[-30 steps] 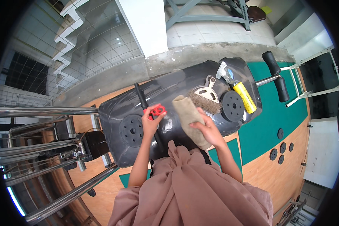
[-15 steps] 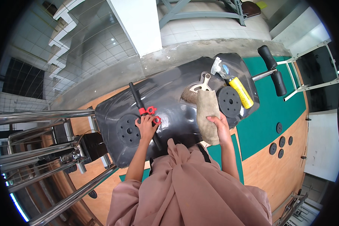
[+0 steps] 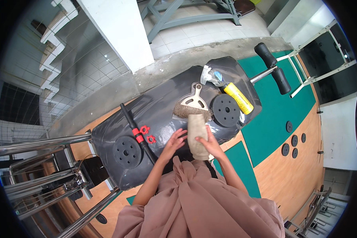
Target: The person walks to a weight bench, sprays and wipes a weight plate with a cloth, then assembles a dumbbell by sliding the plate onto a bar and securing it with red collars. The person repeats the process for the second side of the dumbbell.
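Observation:
My right hand (image 3: 212, 146) grips a folded beige cloth (image 3: 196, 139), thumb on top, above the near edge of a black padded bench (image 3: 166, 107). My left hand (image 3: 174, 143) is just left of the cloth, fingers spread, holding nothing. Left of it a black dumbbell bar (image 3: 127, 115) lies aslant on the bench, with two red star-shaped collars (image 3: 144, 129) beside its red middle band. A black weight plate (image 3: 127, 152) sits at the left end. Beyond the cloth, which covers part of its bristles, lies a hand brush with a cream handle (image 3: 194, 101).
Right of the brush lie a second weight plate (image 3: 225, 110), a spray bottle (image 3: 212, 76) and a yellow bottle (image 3: 238, 98). Chrome rails (image 3: 43, 146) stand at the left, foam rollers (image 3: 279, 79) at the right. Several small plates (image 3: 294, 140) lie on the wooden floor.
My left hand has left the bar and collars and moved right, toward the cloth. My right hand has brought the cloth closer to my body and uncovered more of the brush. The view has shifted.

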`<control>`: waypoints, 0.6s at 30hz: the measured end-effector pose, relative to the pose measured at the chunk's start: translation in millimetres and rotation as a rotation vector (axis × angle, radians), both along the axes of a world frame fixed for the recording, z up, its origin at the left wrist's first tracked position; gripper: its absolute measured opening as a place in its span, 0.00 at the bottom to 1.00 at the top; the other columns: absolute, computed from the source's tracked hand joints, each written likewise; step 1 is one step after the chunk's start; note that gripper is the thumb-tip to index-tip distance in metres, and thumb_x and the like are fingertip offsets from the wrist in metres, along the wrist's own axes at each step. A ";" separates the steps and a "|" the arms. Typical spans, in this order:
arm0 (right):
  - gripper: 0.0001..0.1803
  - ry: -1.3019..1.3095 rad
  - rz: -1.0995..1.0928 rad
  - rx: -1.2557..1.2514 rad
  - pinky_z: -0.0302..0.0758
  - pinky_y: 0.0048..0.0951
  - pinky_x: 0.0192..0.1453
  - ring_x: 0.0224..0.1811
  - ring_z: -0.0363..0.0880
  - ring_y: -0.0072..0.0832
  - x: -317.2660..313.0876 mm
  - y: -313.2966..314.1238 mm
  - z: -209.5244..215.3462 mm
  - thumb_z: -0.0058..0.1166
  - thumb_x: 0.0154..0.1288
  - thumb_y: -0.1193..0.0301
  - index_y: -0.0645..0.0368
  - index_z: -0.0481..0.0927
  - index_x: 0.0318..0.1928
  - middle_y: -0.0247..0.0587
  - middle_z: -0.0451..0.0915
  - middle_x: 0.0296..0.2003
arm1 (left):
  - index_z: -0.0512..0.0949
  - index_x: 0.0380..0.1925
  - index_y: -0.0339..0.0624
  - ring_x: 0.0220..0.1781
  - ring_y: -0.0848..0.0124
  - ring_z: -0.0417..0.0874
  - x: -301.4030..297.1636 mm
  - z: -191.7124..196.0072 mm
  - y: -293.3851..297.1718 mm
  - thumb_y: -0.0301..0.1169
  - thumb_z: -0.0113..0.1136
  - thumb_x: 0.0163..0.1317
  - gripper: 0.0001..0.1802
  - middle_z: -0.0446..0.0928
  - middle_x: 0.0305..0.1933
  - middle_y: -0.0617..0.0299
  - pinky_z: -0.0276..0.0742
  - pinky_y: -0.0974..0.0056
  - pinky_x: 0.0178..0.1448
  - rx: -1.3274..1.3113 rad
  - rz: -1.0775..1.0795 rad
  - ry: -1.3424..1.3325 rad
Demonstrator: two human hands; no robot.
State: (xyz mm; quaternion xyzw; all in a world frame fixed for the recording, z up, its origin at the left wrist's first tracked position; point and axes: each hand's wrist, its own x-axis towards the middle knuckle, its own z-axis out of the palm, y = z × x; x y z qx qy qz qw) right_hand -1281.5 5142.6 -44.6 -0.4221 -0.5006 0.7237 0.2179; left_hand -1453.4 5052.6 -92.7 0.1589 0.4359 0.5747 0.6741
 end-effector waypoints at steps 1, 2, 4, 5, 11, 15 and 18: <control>0.26 -0.087 0.093 0.294 0.64 0.30 0.60 0.57 0.65 0.34 1.6 0.8 -31.4 0.56 0.59 0.70 0.58 0.63 0.56 0.44 0.63 0.51 | 0.56 0.65 0.45 0.56 0.73 0.73 11.9 -0.1 6.4 0.33 0.59 0.62 0.34 0.68 0.59 0.60 0.71 0.65 0.58 -0.033 -0.027 -0.056; 0.27 -0.158 0.230 0.538 0.63 0.34 0.62 0.59 0.62 0.38 -5.5 2.7 -27.7 0.57 0.59 0.68 0.58 0.63 0.56 0.47 0.59 0.51 | 0.55 0.65 0.45 0.57 0.73 0.73 21.1 -3.1 9.9 0.34 0.60 0.62 0.35 0.67 0.60 0.61 0.72 0.65 0.57 -0.067 -0.039 -0.113; 0.28 -0.175 0.402 0.543 0.64 0.35 0.60 0.58 0.62 0.39 -12.9 11.9 -3.9 0.58 0.58 0.65 0.57 0.64 0.56 0.46 0.61 0.52 | 0.58 0.63 0.46 0.55 0.74 0.74 32.9 -13.0 13.3 0.34 0.59 0.63 0.31 0.70 0.57 0.63 0.73 0.67 0.55 -0.085 0.074 -0.013; 0.28 -0.150 0.431 0.596 0.65 0.35 0.59 0.58 0.62 0.39 -9.6 24.8 -4.9 0.59 0.58 0.64 0.57 0.64 0.56 0.46 0.61 0.52 | 0.59 0.62 0.46 0.55 0.75 0.74 34.7 -13.5 15.8 0.34 0.58 0.63 0.30 0.70 0.56 0.63 0.73 0.67 0.54 -0.102 0.124 -0.008; 0.36 -0.562 -0.030 1.058 0.63 0.41 0.60 0.56 0.62 0.48 -15.7 174.5 -31.5 0.60 0.47 0.74 0.60 0.61 0.59 0.51 0.64 0.53 | 0.66 0.55 0.39 0.50 0.72 0.77 24.0 -17.9 24.2 0.33 0.56 0.65 0.21 0.76 0.50 0.60 0.72 0.67 0.55 -0.058 0.363 0.122; 0.43 -0.795 0.040 1.316 0.64 0.38 0.61 0.62 0.59 0.45 -45.2 237.7 -34.0 0.66 0.40 0.72 0.60 0.60 0.60 0.48 0.62 0.58 | 0.67 0.54 0.35 0.50 0.71 0.78 21.2 3.1 20.5 0.33 0.54 0.66 0.20 0.77 0.50 0.55 0.72 0.67 0.56 -0.063 0.433 0.165; 0.40 -0.819 0.204 1.508 0.67 0.37 0.57 0.59 0.64 0.41 -46.8 266.9 -51.0 0.68 0.38 0.69 0.61 0.64 0.54 0.46 0.65 0.54 | 0.67 0.54 0.35 0.51 0.69 0.78 27.1 6.0 15.4 0.32 0.53 0.66 0.19 0.76 0.53 0.52 0.71 0.66 0.56 -0.082 0.503 0.154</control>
